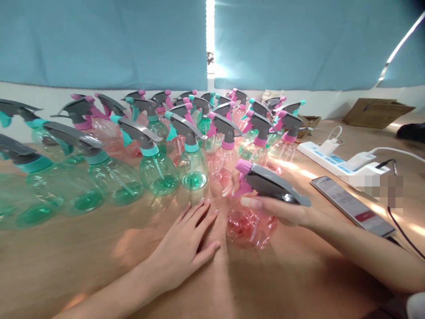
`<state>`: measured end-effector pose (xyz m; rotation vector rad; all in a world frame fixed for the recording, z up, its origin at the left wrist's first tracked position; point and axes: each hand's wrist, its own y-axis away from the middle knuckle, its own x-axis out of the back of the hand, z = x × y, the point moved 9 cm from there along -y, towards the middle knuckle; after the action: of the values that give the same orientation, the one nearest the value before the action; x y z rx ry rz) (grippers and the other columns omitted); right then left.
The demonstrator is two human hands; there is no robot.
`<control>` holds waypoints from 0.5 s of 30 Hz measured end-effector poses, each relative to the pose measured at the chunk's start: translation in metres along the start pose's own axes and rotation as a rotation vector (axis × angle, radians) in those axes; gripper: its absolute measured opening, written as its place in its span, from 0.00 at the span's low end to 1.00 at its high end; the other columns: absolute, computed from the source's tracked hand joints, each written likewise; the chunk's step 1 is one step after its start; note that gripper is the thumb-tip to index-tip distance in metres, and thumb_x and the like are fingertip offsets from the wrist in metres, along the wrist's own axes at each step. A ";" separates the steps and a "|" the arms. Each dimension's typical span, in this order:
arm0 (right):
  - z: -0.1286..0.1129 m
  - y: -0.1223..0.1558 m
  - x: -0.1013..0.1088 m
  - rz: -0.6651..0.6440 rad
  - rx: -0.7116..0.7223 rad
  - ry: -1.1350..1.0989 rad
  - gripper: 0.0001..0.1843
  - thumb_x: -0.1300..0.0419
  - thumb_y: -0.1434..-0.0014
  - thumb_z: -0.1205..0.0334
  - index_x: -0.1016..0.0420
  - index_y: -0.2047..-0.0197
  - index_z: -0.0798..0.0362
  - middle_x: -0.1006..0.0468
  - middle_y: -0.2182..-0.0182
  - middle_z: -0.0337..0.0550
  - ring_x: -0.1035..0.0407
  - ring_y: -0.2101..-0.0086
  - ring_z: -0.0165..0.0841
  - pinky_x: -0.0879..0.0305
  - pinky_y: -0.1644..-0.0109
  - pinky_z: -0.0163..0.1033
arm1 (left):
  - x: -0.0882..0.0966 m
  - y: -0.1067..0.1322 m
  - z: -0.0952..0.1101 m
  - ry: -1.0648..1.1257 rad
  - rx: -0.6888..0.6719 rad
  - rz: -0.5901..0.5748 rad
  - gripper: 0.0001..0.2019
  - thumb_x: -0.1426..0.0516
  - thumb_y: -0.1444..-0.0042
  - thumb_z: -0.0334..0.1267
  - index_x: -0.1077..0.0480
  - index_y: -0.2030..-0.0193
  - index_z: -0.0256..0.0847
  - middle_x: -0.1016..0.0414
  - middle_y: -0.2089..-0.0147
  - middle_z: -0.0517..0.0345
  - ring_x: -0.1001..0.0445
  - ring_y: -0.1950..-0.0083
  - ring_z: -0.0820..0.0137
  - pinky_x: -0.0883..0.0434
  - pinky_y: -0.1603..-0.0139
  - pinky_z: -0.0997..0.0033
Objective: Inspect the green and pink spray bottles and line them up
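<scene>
I see the right hand (282, 212) clamped round the neck of a pink spray bottle (247, 228), probably because that narrow part gives a surer hold than the round body. The left hand (181, 250) lies palm down on the table (83, 261), fingers slightly apart, perhaps for balance. My bottle is just nearer than the standing bottles (193, 167); it is translucent pink, with a grey-and-pink trigger head, and I cannot tell whether its base touches down.
</scene>
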<state>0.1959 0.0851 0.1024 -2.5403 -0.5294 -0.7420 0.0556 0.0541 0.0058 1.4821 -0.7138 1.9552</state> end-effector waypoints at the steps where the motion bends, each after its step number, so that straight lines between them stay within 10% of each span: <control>1: -0.001 0.001 0.001 0.013 0.000 -0.005 0.17 0.46 0.36 0.43 0.34 0.68 0.47 0.39 0.78 0.35 0.42 0.75 0.31 0.43 0.72 0.37 | -0.001 0.000 0.000 0.003 0.003 -0.003 0.29 0.51 0.31 0.51 0.43 0.30 0.36 0.47 0.27 0.42 0.48 0.27 0.51 0.45 0.30 0.44; 15: -0.014 0.004 0.003 0.051 0.006 0.009 0.08 0.45 0.34 0.53 0.30 0.61 0.47 0.36 0.78 0.33 0.40 0.77 0.30 0.42 0.73 0.37 | 0.002 0.000 0.000 0.006 0.002 0.015 0.28 0.50 0.31 0.50 0.44 0.30 0.38 0.47 0.26 0.44 0.49 0.26 0.54 0.45 0.30 0.47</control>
<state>0.1949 0.0753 0.1131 -2.5339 -0.4613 -0.7321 0.0558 0.0544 0.0074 1.4757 -0.7221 1.9715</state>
